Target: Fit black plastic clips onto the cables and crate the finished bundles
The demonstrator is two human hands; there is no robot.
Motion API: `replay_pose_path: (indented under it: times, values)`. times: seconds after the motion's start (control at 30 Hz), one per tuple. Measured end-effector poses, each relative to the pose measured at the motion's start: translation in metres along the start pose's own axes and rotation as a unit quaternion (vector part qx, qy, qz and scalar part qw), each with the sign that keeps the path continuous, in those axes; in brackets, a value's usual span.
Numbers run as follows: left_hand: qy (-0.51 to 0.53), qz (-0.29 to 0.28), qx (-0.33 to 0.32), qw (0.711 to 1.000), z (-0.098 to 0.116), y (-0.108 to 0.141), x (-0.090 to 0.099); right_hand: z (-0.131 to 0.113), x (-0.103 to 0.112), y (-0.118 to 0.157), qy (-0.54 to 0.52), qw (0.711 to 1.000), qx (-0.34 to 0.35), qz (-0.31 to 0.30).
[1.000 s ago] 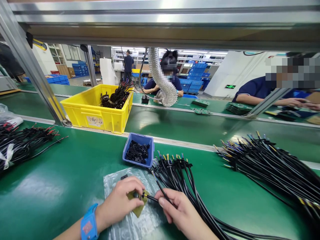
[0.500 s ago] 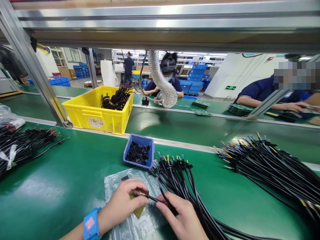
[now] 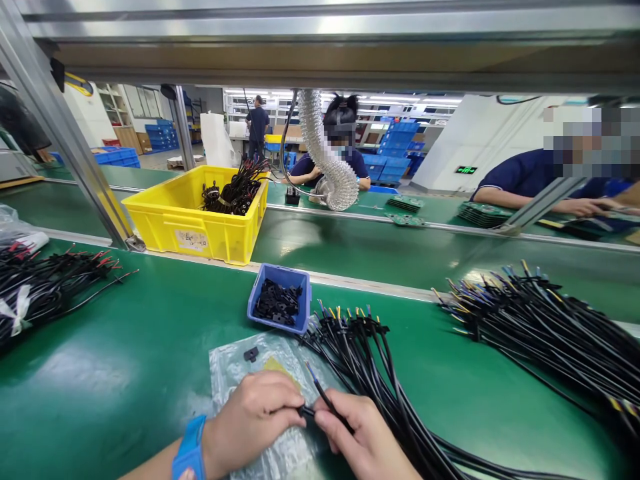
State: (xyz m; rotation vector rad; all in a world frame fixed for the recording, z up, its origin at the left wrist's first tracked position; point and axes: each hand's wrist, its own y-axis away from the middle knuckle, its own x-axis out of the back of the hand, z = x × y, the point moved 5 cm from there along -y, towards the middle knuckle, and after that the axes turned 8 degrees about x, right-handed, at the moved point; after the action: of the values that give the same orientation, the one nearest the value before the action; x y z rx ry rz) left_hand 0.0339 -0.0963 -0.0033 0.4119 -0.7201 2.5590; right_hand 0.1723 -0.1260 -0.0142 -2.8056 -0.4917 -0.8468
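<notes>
My left hand (image 3: 265, 413), with a blue band on its wrist, is closed on the end of a black cable (image 3: 307, 411) over a clear plastic bag (image 3: 225, 367). The fingers hide most of that end. My right hand (image 3: 357, 423) pinches the same cable just to the right, and a second cable end with blue and brownish wire tips (image 3: 314, 375) sticks up from its grip. A small black plastic part (image 3: 251, 355) lies on the bag. Behind it stands a small blue bin (image 3: 253, 313) of black parts. A bundle of black cables (image 3: 395, 400) lies beside my right hand.
A yellow crate (image 3: 210, 233) with cables stands behind the blue bin. More cable bundles lie at the far left (image 3: 55, 287) and right (image 3: 560, 340). A clear flexible duct (image 3: 340, 180) hangs beyond. Two people sit across the bench; another stands farther back.
My left hand has moved slightly down and right, uncovering the small black part on the bag. The yellow wire tip at its fingers is now hidden. The second cable end stands out more clearly.
</notes>
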Motion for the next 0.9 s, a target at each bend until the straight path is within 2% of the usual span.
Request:
replay_pose_path:
  times: [0.07, 0.13, 0.33, 0.63, 0.8, 0.9]
  values:
    - [-0.01, -0.008, -0.022, 1.0, 0.005, 0.001, -0.004, -0.001, -0.001, -0.001, -0.023, 1.0, -0.007, -0.01]
    - [-0.003, -0.019, -0.015, 1.0, 0.007, 0.001, -0.007, -0.002, -0.002, -0.002, -0.04, 0.999, -0.013, -0.015]
    - [0.034, -0.056, 0.183, 0.981, -0.004, -0.007, -0.009, 0.004, -0.001, -0.004, -0.065, 0.997, -0.035, 0.013]
    - [0.087, -0.053, 0.262, 0.96, -0.009, -0.01, 0.0, 0.009, 0.001, -0.005, -0.069, 0.996, -0.042, 0.032]
    - [0.196, -0.053, 0.326, 0.923, -0.018, -0.003, -0.009, 0.009, 0.002, -0.003, -0.031, 0.998, -0.02, 0.043]
    - [0.25, -0.048, 0.342, 0.905, -0.022, -0.001, -0.013, 0.008, 0.0, -0.002, -0.011, 0.999, -0.013, 0.031]
